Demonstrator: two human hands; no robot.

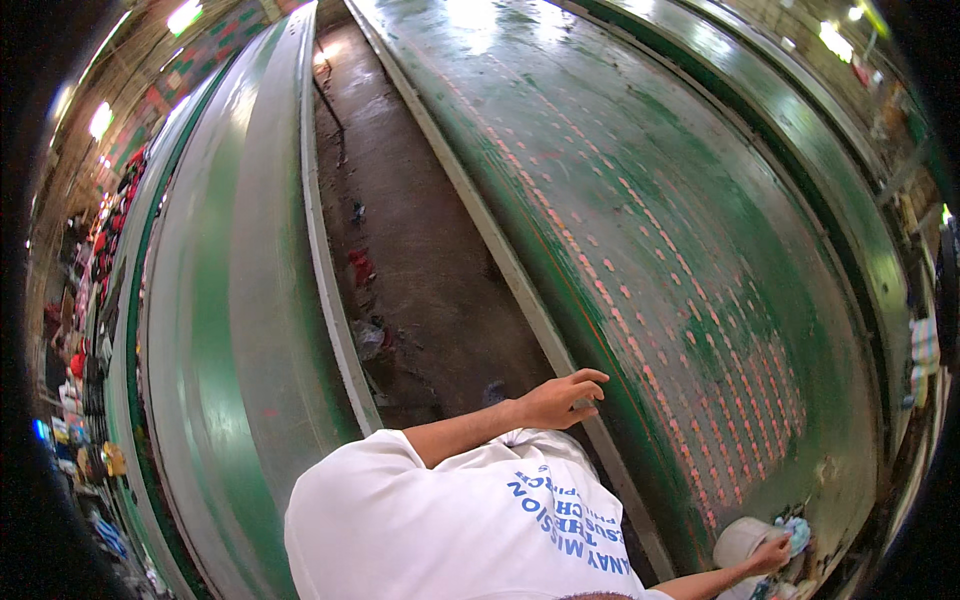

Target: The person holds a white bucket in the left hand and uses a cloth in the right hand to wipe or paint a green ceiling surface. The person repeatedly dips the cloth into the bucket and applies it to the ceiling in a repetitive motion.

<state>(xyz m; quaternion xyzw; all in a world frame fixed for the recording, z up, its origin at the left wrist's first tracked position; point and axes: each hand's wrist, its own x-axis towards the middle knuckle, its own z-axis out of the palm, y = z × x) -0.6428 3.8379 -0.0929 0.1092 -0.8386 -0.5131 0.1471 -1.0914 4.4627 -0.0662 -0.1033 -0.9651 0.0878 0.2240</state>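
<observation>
The left hand [562, 398] hangs with fingers loosely spread, holding nothing, just above the pale near edge of the long green-painted printing table [700, 250] at the right, whose top carries rows of small reddish marks. The right hand [772, 552] sits low at the near right, fingers curled against a white round plastic container [740, 540] with a blue rag [797, 532] beside it; whether it truly clasps the container I cannot tell. That container stands close to the table's end (a nudge could tip it and spill onto the marked surface). The dirt aisle [420, 260] between this table and the second green table [240, 300] holds scattered litter, a tripping risk.
</observation>
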